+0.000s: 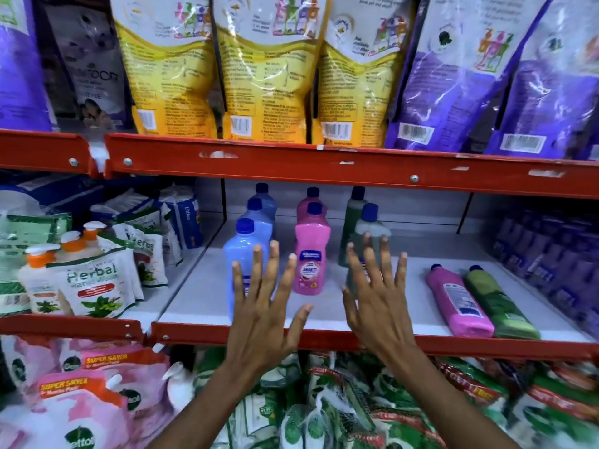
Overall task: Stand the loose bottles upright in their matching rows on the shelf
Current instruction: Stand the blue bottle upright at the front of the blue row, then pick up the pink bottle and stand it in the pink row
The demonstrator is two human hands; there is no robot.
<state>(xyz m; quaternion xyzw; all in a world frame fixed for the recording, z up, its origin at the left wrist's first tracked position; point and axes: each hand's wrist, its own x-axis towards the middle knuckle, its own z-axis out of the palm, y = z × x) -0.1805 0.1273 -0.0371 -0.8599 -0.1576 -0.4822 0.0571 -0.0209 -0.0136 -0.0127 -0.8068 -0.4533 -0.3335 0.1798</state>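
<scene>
Three rows of bottles stand upright on the white middle shelf point(201, 286): a blue row with its front blue bottle point(238, 254), a pink row with its front pink bottle point(311, 254), and a green row with its front green bottle point(369, 230). At the right, a loose pink bottle point(457, 301) and a loose green bottle point(499, 303) lie on their sides next to each other. My left hand point(262, 306) is spread open in front of the blue row, holding nothing. My right hand point(377, 299) is spread open in front of the green row, partly hiding its front bottle.
Red shelf rails point(324, 166) run above and below the bottles. Herbal hand-wash pouches point(94, 286) and pump bottles fill the left bay. Purple packs point(544, 264) crowd the right end. Large yellow and purple refill pouches stand on the shelf above; bagged goods lie below.
</scene>
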